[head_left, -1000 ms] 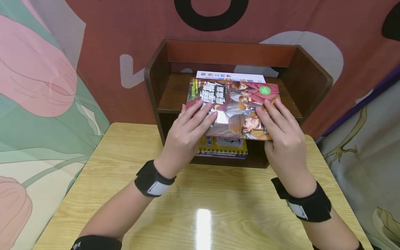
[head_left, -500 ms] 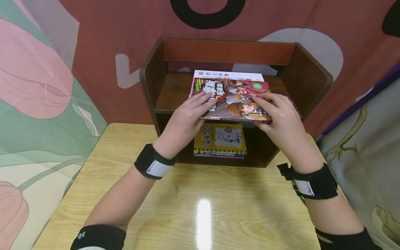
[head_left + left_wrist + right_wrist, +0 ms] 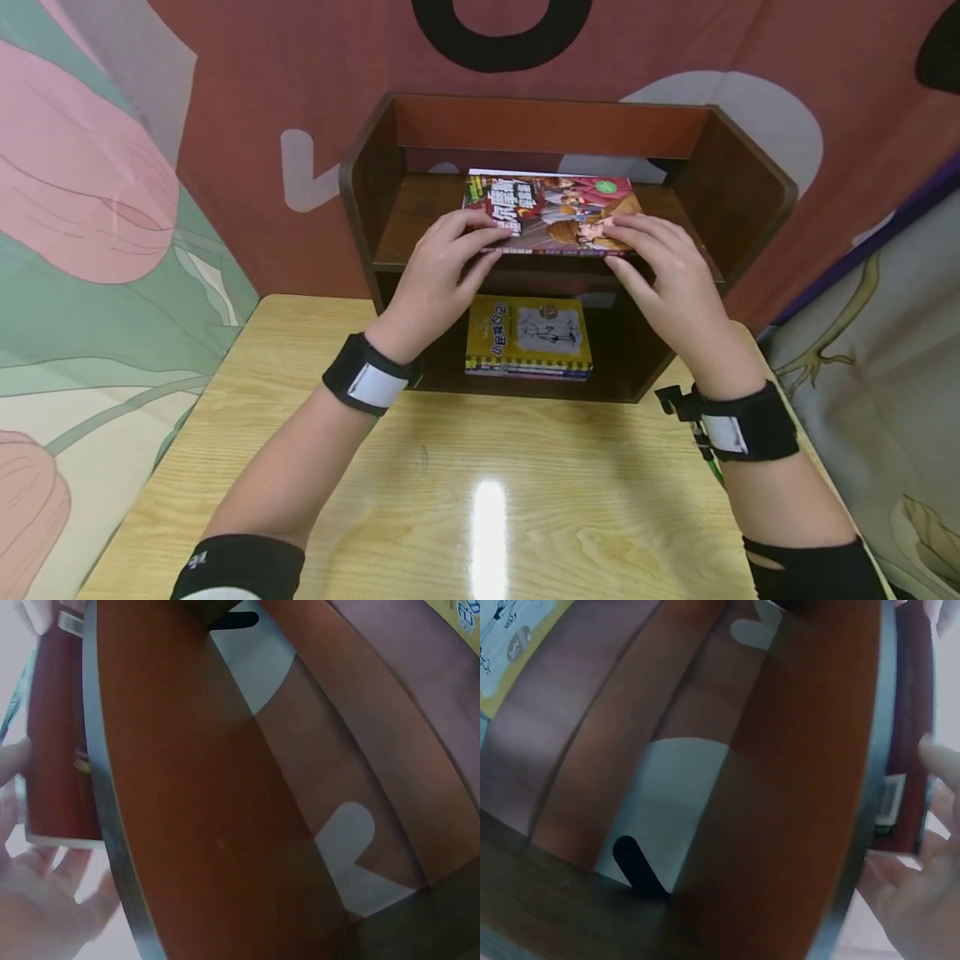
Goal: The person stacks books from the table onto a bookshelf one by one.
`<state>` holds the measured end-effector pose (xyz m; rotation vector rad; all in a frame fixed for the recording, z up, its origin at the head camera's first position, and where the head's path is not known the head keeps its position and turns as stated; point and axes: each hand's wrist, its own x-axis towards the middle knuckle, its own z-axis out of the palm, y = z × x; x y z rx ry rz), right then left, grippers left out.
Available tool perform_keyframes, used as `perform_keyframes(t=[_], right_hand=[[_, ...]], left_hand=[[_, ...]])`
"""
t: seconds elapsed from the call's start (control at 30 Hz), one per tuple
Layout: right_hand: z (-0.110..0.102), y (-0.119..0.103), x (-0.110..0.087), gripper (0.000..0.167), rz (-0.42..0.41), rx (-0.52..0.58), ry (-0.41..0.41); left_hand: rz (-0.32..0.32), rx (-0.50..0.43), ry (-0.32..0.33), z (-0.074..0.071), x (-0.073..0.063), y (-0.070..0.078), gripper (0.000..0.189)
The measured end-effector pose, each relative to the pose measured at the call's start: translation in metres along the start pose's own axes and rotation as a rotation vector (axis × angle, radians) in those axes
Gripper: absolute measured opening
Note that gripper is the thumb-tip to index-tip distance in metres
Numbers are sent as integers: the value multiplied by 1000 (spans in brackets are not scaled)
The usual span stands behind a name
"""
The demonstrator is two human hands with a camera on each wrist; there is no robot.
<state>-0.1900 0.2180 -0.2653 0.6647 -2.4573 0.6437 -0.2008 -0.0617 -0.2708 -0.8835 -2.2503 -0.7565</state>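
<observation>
A comic-style paperback book (image 3: 558, 204) with a red and brown illustrated cover lies flat on the upper board of a dark wooden shelf (image 3: 555, 125). Beneath it, only a thin back edge of a white book (image 3: 547, 172) shows. My left hand (image 3: 442, 271) holds the paperback's front left corner, fingers on the cover and thumb at the front edge. At the front right corner, my right hand (image 3: 671, 279) grips it the same way. Both wrist views look from under the upper board (image 3: 187, 772), where the dark red underside of a book (image 3: 911, 712) juts past the front edge.
Several stacked books, a yellow comic book (image 3: 532, 333) on top, lie in the lower compartment. The shelf stands on a pale wooden table (image 3: 487, 467). Behind it hangs a red printed cloth (image 3: 300, 67), and a grey curtain (image 3: 885, 333) borders the right side.
The paperback has moved back and down over the white book, now nearly covering it. Both hands went with it, shifting from flat on the cover to its front corners. The yellow book became more visible.
</observation>
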Motion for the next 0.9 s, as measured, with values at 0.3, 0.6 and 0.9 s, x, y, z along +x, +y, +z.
perform_keyframes(t=[0.3,0.6,0.9], right_hand=[[9,2,14,41,69,-50,-22],[7,1,16,42,100,-76,-61],[9,0,6,46,119,-88,-38]], left_hand=[[-201,86,-16,7,12,0,28],[-250,86,-15,11,14,1,30],[-180,166,-17,14,4,3,39]])
